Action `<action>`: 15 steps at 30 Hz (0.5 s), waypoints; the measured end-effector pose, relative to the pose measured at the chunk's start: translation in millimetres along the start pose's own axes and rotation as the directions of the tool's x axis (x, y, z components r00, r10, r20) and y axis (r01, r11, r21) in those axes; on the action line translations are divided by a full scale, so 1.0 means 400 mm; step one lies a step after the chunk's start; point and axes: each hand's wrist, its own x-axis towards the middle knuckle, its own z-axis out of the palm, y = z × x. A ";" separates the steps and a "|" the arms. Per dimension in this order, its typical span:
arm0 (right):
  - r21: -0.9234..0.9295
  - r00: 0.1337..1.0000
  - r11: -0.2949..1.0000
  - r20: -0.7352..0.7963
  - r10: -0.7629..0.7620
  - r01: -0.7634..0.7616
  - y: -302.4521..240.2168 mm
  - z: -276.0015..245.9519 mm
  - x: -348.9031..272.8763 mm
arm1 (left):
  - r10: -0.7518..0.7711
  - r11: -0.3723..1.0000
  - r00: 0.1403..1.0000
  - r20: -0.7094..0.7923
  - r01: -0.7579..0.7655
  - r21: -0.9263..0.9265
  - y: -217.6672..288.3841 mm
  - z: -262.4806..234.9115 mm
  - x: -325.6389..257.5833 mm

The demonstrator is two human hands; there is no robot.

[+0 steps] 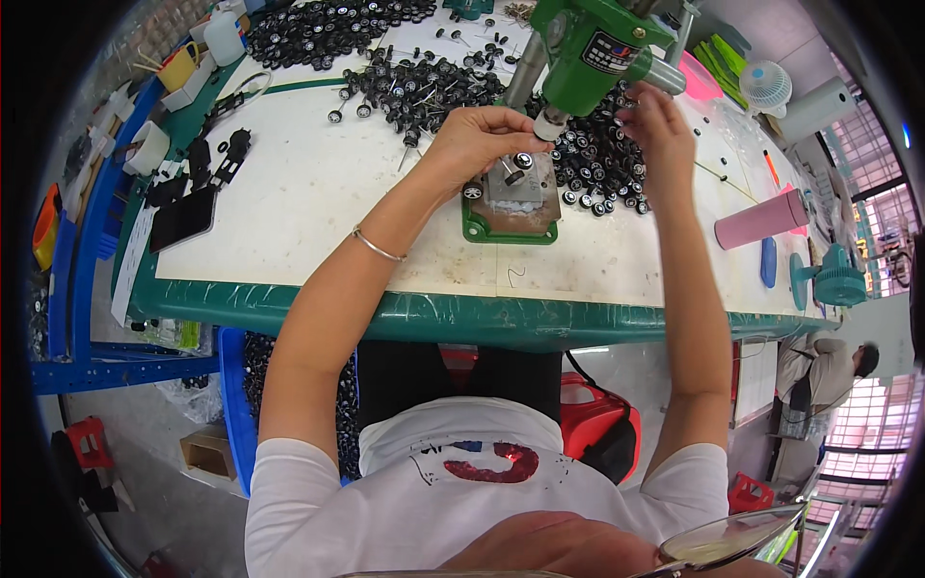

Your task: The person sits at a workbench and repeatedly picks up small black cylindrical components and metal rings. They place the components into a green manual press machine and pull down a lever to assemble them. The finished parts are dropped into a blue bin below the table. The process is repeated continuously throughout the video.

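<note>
A green bench press point(588, 58) stands over a metal block point(520, 188) on a green base point(511, 234). My left hand point(479, 143) is at the press's ram tip point(549, 125), thumb and fingers pinched together; whatever lies between them is hidden. Just below the fingertips, small black toy wheels with silver hubs point(523, 161) are at the block, and another wheel point(472, 192) is at its left edge. My right hand point(662, 135) is raised to the right of the press head, beside a heap of wheels point(602, 164). Its fingers are bent and apart, with nothing visible in them.
More wheels, some on thin axles point(414, 96), spread behind the press. A phone point(183, 220) and black parts point(231, 154) lie at left. A pink cylinder point(761, 220) and a teal fan point(836, 276) are at right. A blue bin point(236, 405) stands below the table edge.
</note>
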 end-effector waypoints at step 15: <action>0.492 0.948 0.870 0.278 -0.156 -0.001 -0.306 0.013 0.479 | 0.016 0.996 1.000 0.004 -0.016 0.085 0.031 0.006 -0.006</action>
